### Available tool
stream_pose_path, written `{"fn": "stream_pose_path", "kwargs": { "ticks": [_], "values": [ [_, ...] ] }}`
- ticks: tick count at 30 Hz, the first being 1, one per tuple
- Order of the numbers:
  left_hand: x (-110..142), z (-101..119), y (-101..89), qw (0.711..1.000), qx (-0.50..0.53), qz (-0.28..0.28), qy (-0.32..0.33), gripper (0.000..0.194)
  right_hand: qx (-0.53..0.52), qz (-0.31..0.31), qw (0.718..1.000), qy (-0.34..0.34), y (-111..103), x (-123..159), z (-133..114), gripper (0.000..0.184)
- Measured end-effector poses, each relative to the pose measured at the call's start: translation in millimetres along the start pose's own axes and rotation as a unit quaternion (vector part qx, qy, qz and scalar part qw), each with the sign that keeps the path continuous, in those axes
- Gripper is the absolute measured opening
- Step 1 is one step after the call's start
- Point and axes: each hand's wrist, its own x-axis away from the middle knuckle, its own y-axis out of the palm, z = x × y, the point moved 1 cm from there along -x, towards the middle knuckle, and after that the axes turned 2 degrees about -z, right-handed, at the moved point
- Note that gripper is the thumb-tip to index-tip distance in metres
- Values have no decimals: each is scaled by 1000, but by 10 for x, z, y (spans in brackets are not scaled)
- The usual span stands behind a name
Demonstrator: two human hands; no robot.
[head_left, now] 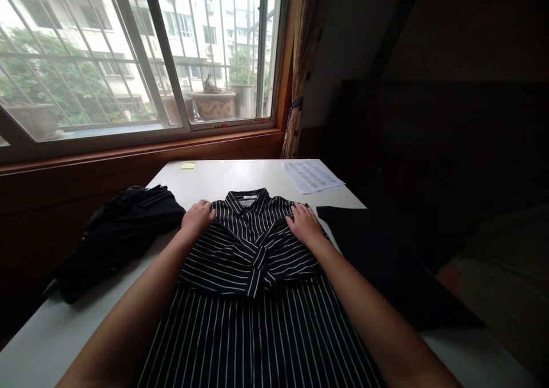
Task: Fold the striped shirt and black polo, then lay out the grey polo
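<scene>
A black shirt with white stripes (253, 331) lies front up on the white table, its collar (246, 200) at the far end. Both sleeves (218, 256) are folded inward and cross over the chest. At the shirt's left shoulder edge, my left hand (198, 219) has its fingers curled and closed on the fabric; the fingertips are partly hidden. My right hand (305, 223) rests on the opposite shoulder, fingers laid over the cloth and thumb apart. The lower part of the shirt runs out of view between my forearms.
On the white table (240, 174), a heap of black clothing (124, 228) sits to the left. Dark flat cloth (386, 256) lies along the right side. Printed sheets (311, 175) and a yellow sticky note (188, 165) are near the far edge, below a window (189, 62).
</scene>
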Motion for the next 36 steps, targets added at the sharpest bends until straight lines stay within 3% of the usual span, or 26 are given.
{"fn": "stream_pose_path", "kwargs": {
  "ticks": [5,8,13,19,23,29,36],
  "values": [
    [-393,432,-2,997,38,25,55,38,-49,-13,994,-94,-17,-212,-432,57],
    [-608,754,55,994,65,28,89,35,-61,-29,991,-118,40,-295,-569,57],
    [-899,1262,219,987,114,3,116,34,-86,-41,992,-88,177,-274,-575,57],
    [-1226,1661,503,980,190,-30,50,51,-96,-38,992,-77,207,-231,-568,59],
    [-1361,1739,620,969,243,-28,0,53,-91,-55,992,-62,179,-239,-584,62],
    [-1411,1620,658,955,290,4,-68,41,-78,-69,994,-31,139,-223,-591,64],
    [-1391,1574,732,951,305,36,-40,37,-58,-70,996,-6,126,-207,-585,66]
  ]
}}
